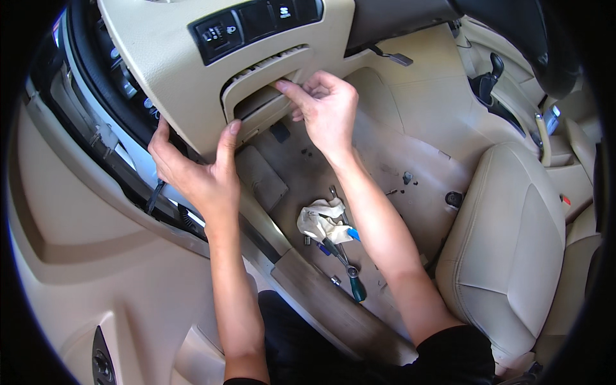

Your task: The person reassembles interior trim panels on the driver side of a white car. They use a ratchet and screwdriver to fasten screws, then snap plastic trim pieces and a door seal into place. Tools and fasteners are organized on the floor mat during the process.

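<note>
A beige lower dashboard panel [163,61] spans the top of the view, with a dark switch strip [256,27] set in it. My left hand [199,176] grips the panel's lower left corner. Its fingers are at the side edge, and the thumb lies by the bottom edge. A small storage compartment [273,69] is set into the panel below the switches. My right hand [328,112] has its thumb and index finger closed on the compartment's right side, the fingertips partly inside. The other fingers curl below and are partly hidden.
A ratchet with a green handle [357,285], sockets and a whitish glove or cloth [317,221] lie on the dirty footwell floor [404,163]. The beige seat [507,244] stands at right, the open door [70,237] at left. A pedal [399,59] hangs ahead.
</note>
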`<act>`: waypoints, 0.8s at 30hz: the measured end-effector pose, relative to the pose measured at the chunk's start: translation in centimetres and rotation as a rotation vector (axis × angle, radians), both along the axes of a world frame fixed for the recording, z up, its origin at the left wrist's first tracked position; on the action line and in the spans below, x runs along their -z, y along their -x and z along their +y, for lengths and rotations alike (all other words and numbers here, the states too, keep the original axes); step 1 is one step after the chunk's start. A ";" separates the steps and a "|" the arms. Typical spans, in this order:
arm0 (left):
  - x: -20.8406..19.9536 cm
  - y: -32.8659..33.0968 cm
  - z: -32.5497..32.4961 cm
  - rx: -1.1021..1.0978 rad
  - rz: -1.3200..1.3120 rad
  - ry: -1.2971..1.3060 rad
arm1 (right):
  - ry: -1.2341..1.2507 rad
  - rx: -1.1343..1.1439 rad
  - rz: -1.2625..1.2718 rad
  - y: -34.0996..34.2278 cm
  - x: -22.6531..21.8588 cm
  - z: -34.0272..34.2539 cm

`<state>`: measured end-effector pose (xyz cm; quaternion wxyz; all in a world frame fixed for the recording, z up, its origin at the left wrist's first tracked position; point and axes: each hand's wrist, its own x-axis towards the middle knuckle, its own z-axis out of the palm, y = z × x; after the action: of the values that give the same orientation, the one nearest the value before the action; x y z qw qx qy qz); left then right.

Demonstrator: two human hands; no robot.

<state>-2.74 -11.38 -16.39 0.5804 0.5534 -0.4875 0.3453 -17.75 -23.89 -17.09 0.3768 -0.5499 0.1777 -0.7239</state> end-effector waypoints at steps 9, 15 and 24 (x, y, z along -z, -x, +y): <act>-1.5 2.5 1.1 -0.027 0.012 0.019 | 0.150 -0.459 -0.157 3.3 -4.1 2.9; -2.7 3.7 1.0 0.045 0.129 0.022 | 0.181 -0.384 -0.174 0.6 -3.0 1.2; -2.6 3.0 1.1 -0.031 -0.028 0.004 | -0.383 -0.326 -0.354 -1.0 6.6 1.7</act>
<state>-5.76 -10.25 -13.76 0.5691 0.5548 -0.4862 0.3632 -16.71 -22.17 -23.67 0.6098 -0.3554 0.1518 -0.6920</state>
